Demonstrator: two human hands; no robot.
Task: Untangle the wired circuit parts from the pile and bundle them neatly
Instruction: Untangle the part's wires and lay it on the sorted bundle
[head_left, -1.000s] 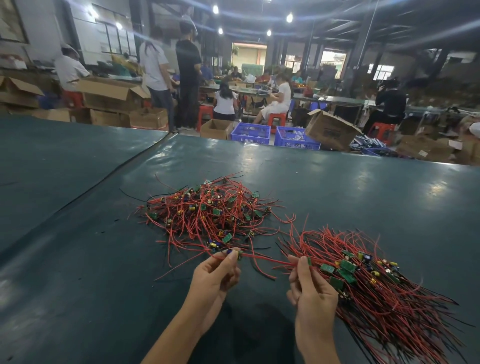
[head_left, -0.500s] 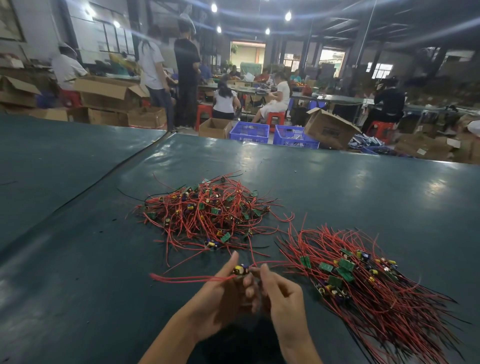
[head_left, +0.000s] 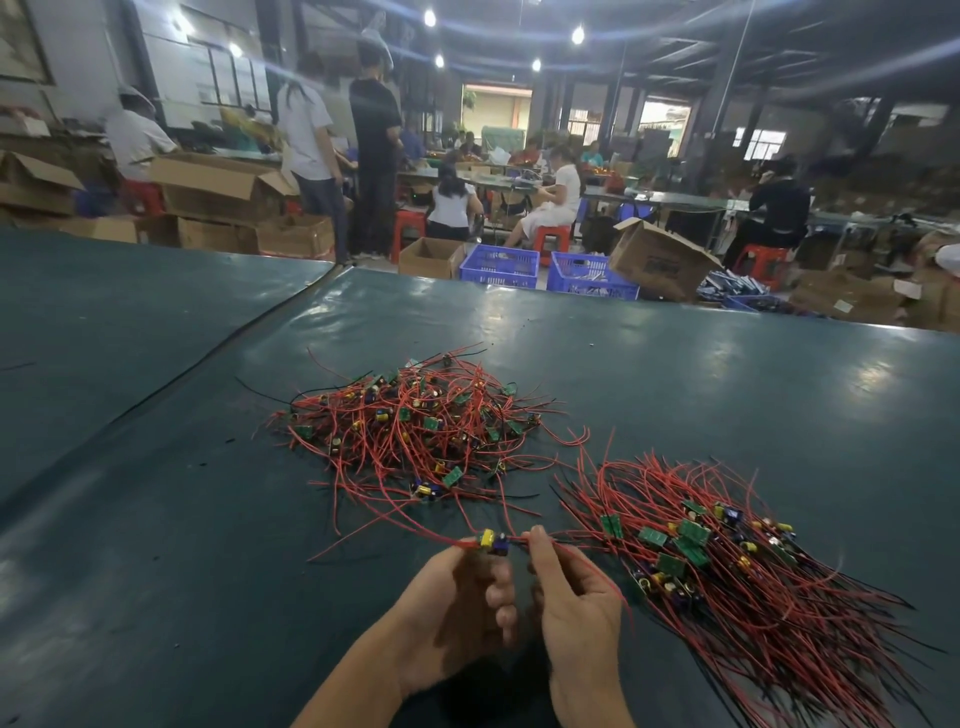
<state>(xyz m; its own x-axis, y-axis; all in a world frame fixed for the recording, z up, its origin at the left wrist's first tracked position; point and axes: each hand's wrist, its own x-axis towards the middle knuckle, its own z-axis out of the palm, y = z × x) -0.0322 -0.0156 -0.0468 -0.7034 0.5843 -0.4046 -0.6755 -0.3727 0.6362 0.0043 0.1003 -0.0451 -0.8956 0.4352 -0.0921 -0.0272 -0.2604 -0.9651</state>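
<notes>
A tangled pile (head_left: 410, 426) of small green circuit boards with red and black wires lies on the dark green table (head_left: 727, 395). To its right, a straightened bundle (head_left: 727, 566) of the same parts fans out toward the lower right. Between them, near the front, my left hand (head_left: 452, 618) pinches one wired circuit part (head_left: 491, 540) with a yellow and a blue component. My right hand (head_left: 571, 603) pinches that part's red wire just to the right of it. The part's other wires trail left across the table.
A seam (head_left: 218, 353) runs diagonally between this table and another at the left. Beyond the far edge stand blue crates (head_left: 498, 266), cardboard boxes (head_left: 660, 260), red stools and several people working at benches.
My left hand pulled one part out of the tangled pile toward me. My right hand left the straightened bundle and came over to pinch that part's wire.
</notes>
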